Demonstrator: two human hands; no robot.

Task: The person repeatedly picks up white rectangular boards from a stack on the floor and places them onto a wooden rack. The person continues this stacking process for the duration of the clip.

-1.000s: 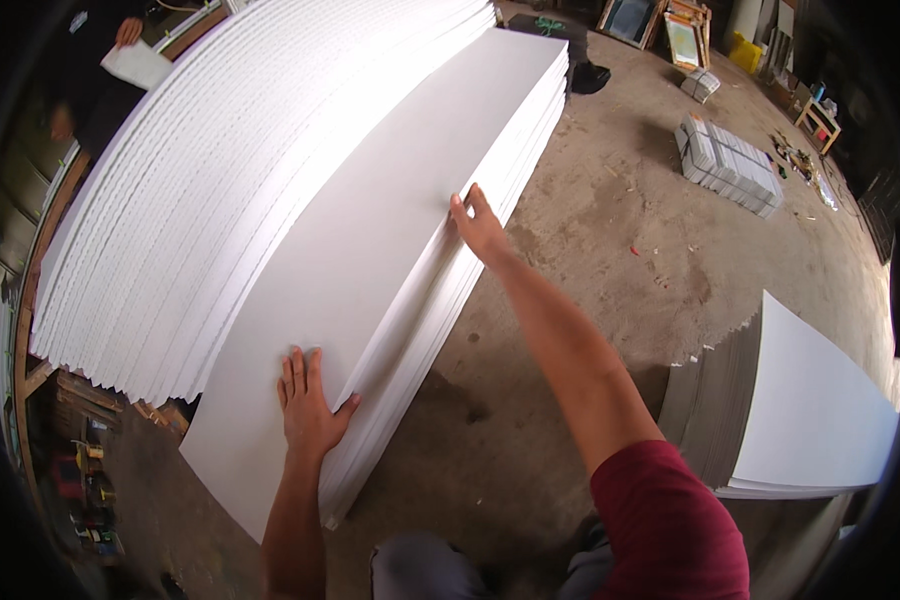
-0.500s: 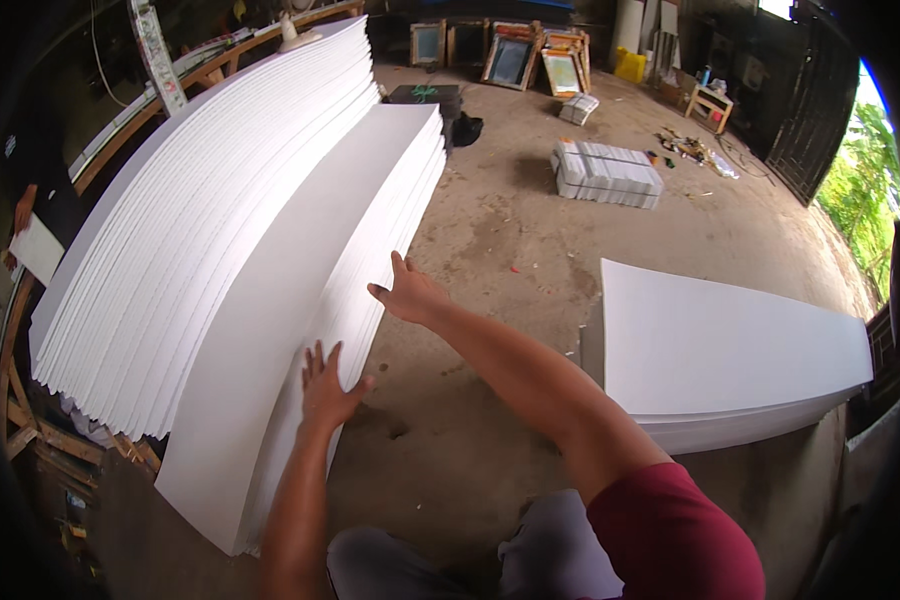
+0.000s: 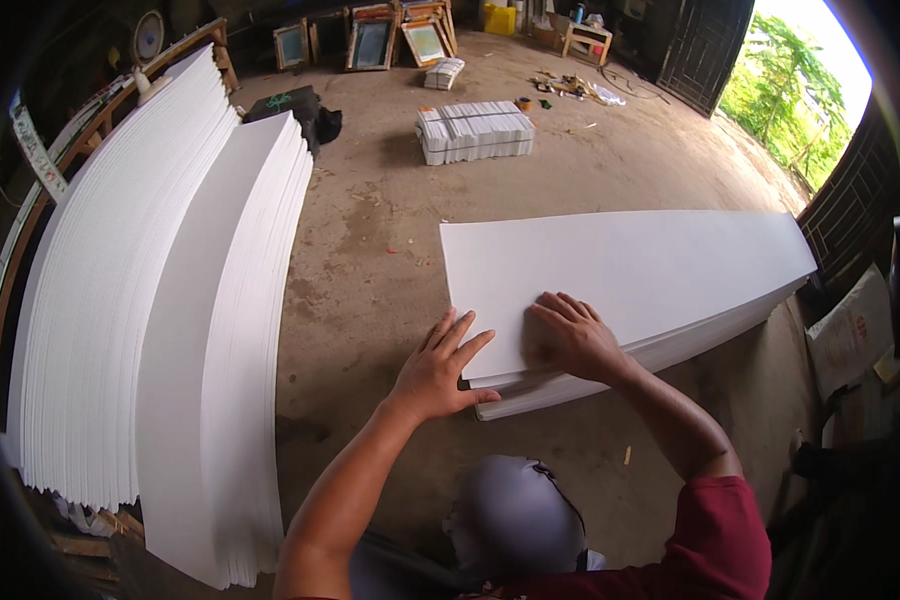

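A low stack of long white sheets (image 3: 620,265) lies on the floor ahead and to the right. My left hand (image 3: 438,370) is at the stack's near left end, its fingers spread over the corner and the thumb by the lower sheets' edge. Palm down, my right hand (image 3: 578,338) rests on the top sheet near its front edge, fingers extended. Neither hand is gripping anything. Along the left stand many more white sheets (image 3: 120,250) packed on edge, and a second, smaller group (image 3: 255,260) leans against them.
A strapped white bundle (image 3: 475,132) sits on the concrete floor (image 3: 370,210), a smaller bundle (image 3: 444,73) behind it. Framed screens (image 3: 372,40) lean at the back. A dark box (image 3: 285,105) stands beyond the leaning sheets. An open doorway (image 3: 790,90) is at the right.
Both hands have left the leaning sheets on the left and moved right onto the low stack. The view has turned to the right.
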